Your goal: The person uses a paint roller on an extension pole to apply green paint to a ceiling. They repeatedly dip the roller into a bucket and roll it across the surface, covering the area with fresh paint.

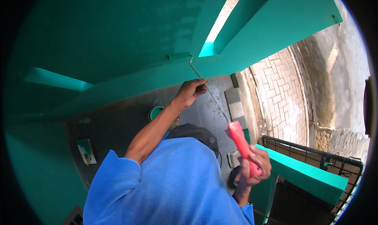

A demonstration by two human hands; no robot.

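While the right hand (256, 166) grips the roller handle (242, 144), the left hand (191, 92) pinches the rod (216, 101). The left forearm (152, 132) partly hides a green bucket (150, 115).

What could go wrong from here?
The bucket stands close to a foot, so a step might knock it. The left hand is at the stained-looking metal rod, so it could get messy. The roller sits near an opening in the green wall and might catch its edge.
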